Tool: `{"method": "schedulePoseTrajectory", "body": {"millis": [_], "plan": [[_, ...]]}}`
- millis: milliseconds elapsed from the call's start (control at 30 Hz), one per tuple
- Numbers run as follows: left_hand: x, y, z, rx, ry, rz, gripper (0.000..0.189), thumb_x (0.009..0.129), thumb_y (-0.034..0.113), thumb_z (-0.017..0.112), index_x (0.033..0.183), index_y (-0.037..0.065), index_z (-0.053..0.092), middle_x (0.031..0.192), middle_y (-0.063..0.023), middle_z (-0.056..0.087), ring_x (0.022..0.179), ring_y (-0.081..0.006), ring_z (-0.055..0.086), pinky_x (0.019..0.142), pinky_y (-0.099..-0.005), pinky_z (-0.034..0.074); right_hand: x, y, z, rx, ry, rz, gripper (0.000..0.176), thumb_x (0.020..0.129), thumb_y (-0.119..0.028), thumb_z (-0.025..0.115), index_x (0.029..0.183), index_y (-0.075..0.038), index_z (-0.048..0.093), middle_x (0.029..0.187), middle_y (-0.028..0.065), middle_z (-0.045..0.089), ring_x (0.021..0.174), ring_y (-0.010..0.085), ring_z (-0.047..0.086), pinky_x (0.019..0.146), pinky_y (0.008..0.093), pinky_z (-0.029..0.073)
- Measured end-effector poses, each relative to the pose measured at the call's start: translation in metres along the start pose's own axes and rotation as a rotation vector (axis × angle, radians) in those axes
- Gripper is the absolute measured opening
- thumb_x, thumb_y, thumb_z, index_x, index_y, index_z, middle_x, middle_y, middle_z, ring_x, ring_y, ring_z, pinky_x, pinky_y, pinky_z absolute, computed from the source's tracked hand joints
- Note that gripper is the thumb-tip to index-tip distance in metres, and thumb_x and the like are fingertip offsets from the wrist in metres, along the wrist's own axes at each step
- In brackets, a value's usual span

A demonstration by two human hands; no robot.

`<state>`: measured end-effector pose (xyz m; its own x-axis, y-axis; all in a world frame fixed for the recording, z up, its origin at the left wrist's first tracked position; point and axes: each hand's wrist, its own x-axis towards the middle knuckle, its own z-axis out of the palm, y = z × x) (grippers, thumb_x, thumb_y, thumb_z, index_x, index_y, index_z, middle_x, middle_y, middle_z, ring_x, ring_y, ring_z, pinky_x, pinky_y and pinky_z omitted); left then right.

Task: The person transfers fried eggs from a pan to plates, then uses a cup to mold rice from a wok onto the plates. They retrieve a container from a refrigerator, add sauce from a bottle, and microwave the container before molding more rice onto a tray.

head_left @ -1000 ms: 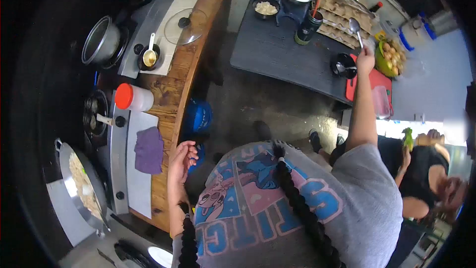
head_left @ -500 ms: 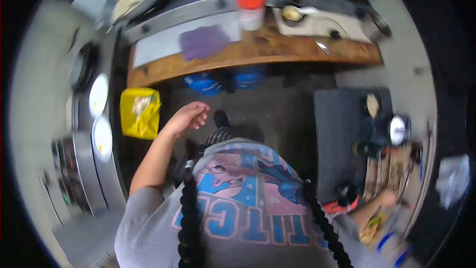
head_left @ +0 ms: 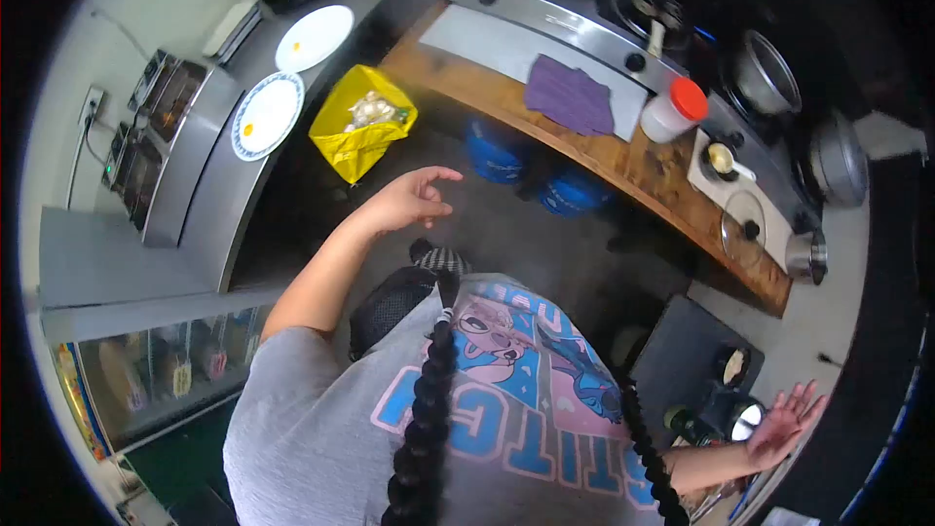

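Observation:
My left hand hangs in the air over the dark floor, fingers apart and partly curled, with nothing in it. Nearest to it is a yellow bag with whitish contents showing at its open top. At the lower right, my right hand is raised with its fingers spread, empty, beside a round white-topped container on the dark counter. Two white plates, one plain and one with a patterned rim, lie on the steel counter, each with a small yellow-orange spot.
A wooden counter holds a purple cloth, a red-lidded jar and a glass lid. Blue containers stand beneath it. Behind is a stove with pans. A glass-fronted case stands lower left.
The view has turned left, so the counters appear rotated. My right hand has moved up from the tray area at the lower right and its fingers are now spread. My left hand remains empty.

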<state>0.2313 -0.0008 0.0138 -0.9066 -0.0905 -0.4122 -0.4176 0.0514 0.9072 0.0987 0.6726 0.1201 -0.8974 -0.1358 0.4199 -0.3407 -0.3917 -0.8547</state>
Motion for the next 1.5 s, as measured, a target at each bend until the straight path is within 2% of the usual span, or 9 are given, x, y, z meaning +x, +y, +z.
{"method": "schedulePoseTrajectory", "body": {"millis": [133, 200, 300, 500, 600, 700, 1033, 1333, 1500], "plan": [[-0.047, -0.046, -0.068, 0.013, 0.138, 0.018, 0.079, 0.080, -0.001, 0.070, 0.148, 0.011, 0.032, 0.128, -0.0116, 0.050, 0.099, -0.0142, 0.056, 0.088, -0.0276, 0.049, 0.034, 0.216, 0.085, 1.077, -0.749, 0.239, 0.052, 0.090, -0.040, 0.059, 0.137, -0.020, 0.049, 0.138, 0.0081, 0.051, 0.122, 0.0309, 0.050, 0.097, 0.0545, 0.040], [-0.070, -0.067, -0.107, 0.024, 0.270, -0.078, 0.076, 0.082, 0.012, 0.069, 0.148, 0.011, 0.032, 0.133, -0.0120, 0.047, 0.104, -0.0173, 0.055, 0.088, -0.0314, 0.050, 0.005, 0.275, 0.242, 0.646, 0.185, 0.905, 0.030, 0.098, -0.038, 0.046, 0.112, -0.016, 0.059, 0.105, 0.0034, 0.066, 0.096, 0.0233, 0.059, 0.078, 0.0448, 0.047], [-0.090, -0.114, -0.187, -0.286, 0.503, -0.153, 0.072, 0.086, 0.020, 0.065, 0.148, 0.009, 0.031, 0.134, -0.0129, 0.047, 0.103, -0.0203, 0.056, 0.086, -0.0340, 0.051, -0.101, 0.397, 0.274, -0.748, -0.285, 1.634, 0.051, 0.095, -0.043, 0.050, 0.128, -0.005, 0.053, 0.120, 0.0139, 0.062, 0.105, 0.0292, 0.058, 0.091, 0.0432, 0.046], [-0.103, -0.210, -0.329, -0.812, 1.169, -0.040, 0.063, 0.091, 0.019, 0.056, 0.146, 0.007, 0.026, 0.125, -0.0138, 0.048, 0.107, -0.0278, 0.056, 0.087, -0.0424, 0.050, -0.099, 0.519, 0.369, -0.843, -0.848, 1.571, 0.031, 0.086, -0.031, 0.060, 0.099, -0.004, 0.068, 0.102, 0.0085, 0.065, 0.095, 0.0213, 0.060, 0.077, 0.0354, 0.048], [-0.102, -0.217, -0.362, -0.835, 1.246, -0.055, 0.057, 0.091, 0.016, 0.055, 0.141, 0.006, 0.030, 0.120, -0.0153, 0.051, 0.104, -0.0272, 0.058, 0.084, -0.0413, 0.052, -0.008, 0.518, 0.474, -0.322, -0.984, 1.082, 0.026, 0.093, -0.028, 0.055, 0.101, -0.005, 0.064, 0.068, 0.0048, 0.065, 0.045, 0.0120, 0.050, 0.041, 0.0279, 0.037], [-0.096, -0.214, -0.380, -0.857, 1.246, -0.046, 0.051, 0.091, 0.014, 0.054, 0.136, 0.005, 0.033, 0.113, -0.0165, 0.054, 0.096, -0.0275, 0.062, 0.078, -0.0389, 0.055, 0.062, 0.538, 0.613, -0.419, -0.710, 0.830, 0.032, 0.097, -0.028, 0.053, 0.115, -0.004, 0.062, 0.082, 0.0051, 0.068, 0.070, 0.0123, 0.063, 0.055, 0.0248, 0.047], [-0.069, -0.222, -0.416, -0.756, 1.421, -0.065, 0.062, 0.088, -0.006, 0.053, 0.140, 0.002, 0.020, 0.111, -0.0214, 0.059, 0.081, -0.0277, 0.069, 0.064, -0.0349, 0.060, 0.139, 0.662, 0.946, -0.370, -0.663, 0.783, 0.044, 0.087, -0.027, 0.070, 0.112, 0.004, 0.054, 0.084, 0.0139, 0.067, 0.065, 0.0183, 0.066, 0.053, 0.0315, 0.055], [-0.056, -0.224, -0.427, -0.894, 1.513, -0.177, 0.081, 0.085, -0.013, 0.051, 0.148, 0.009, 0.005, 0.117, -0.0218, 0.054, 0.092, -0.0322, 0.067, 0.067, -0.0387, 0.063, 0.163, 0.797, 0.967, -0.336, -0.838, 0.423, 0.022, 0.092, -0.008, 0.057, 0.110, 0.004, 0.055, 0.093, 0.0136, 0.064, 0.073, 0.0220, 0.068, 0.053, 0.0325, 0.058], [-0.044, -0.182, -0.446, -0.930, 1.533, -0.211, 0.073, 0.087, -0.013, 0.049, 0.144, 0.010, 0.011, 0.121, -0.0250, 0.054, 0.099, -0.0333, 0.065, 0.074, -0.0414, 0.062, 0.217, 0.754, 0.956, -0.302, -0.742, 0.712, 0.019, 0.094, -0.010, 0.055, 0.109, 0.002, 0.057, 0.092, 0.0125, 0.066, 0.072, 0.0196, 0.066, 0.055, 0.0314, 0.057]]}}
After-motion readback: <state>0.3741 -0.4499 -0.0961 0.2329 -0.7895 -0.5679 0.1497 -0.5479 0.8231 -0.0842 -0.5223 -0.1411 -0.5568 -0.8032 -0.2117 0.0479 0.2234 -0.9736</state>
